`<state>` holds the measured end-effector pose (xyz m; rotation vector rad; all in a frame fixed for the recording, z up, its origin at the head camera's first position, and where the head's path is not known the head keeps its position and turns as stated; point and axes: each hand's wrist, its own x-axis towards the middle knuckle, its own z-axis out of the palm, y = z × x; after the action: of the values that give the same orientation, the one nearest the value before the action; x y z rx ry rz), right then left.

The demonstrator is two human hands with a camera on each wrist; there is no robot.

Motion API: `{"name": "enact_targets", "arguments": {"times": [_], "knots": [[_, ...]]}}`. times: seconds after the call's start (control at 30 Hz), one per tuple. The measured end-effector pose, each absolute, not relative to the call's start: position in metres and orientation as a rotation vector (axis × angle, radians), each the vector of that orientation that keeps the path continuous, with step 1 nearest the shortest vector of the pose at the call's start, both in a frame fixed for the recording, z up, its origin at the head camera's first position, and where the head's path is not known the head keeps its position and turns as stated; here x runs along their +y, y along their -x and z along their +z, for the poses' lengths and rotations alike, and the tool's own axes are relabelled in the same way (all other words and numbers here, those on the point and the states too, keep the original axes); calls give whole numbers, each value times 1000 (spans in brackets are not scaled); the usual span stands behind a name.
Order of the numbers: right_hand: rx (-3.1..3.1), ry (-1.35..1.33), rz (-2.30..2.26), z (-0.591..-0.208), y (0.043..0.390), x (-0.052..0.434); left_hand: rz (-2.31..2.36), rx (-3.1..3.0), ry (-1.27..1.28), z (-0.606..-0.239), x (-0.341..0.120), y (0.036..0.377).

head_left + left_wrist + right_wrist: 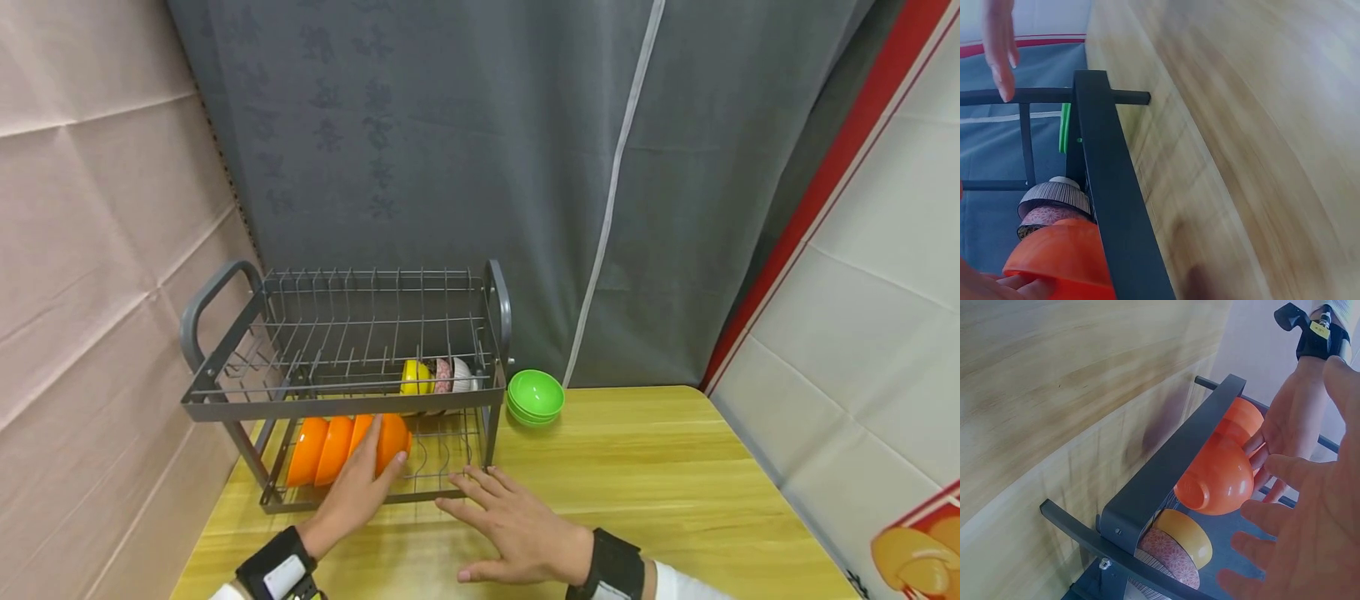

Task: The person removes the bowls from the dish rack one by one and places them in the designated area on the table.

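Several orange bowls (307, 450) stand on edge in a row on the lower tier of a dark metal dish rack (345, 407). My left hand (356, 487) holds the rightmost orange bowl (1063, 253). Its thumb lies on the bowl's right side, and its fingertips reach inside the rim in the left wrist view. My right hand (517, 525) hovers in front of the rack's right front corner, its fingers spread and nothing in them. Behind the orange bowls, a yellow bowl (1186, 534), a pink patterned bowl (1169, 556) and a white striped bowl (1057, 195) stand on edge.
Green bowls (536, 396) sit stacked on the wooden table (637, 475), right of the rack. The rack's upper tier (337, 321) has wire slots and side handles. A grey curtain (450, 167) hangs behind, and a pale cloth wall (97, 292) borders the left side.
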<state>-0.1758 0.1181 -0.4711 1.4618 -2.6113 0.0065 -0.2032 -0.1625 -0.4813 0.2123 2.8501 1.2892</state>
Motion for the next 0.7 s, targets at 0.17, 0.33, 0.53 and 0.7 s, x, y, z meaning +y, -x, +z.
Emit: {"name": "enact_targets", "arguments": {"times": [0.17,0.33,0.53,0.7], "knots": [[-2622,-1464,17,-472,176,119,1381,2788,-116,-484,-161,208],[-2630,-1467,13,-471,176,119,1410,2786,-58,-490,-159,208],[-2641,-1468,1,-471,177,118,1385,2831,-4,-495,-157,210],[-2660,-1478,-19,-471,182,117,1336,2877,-5,-496,-158,212]]}}
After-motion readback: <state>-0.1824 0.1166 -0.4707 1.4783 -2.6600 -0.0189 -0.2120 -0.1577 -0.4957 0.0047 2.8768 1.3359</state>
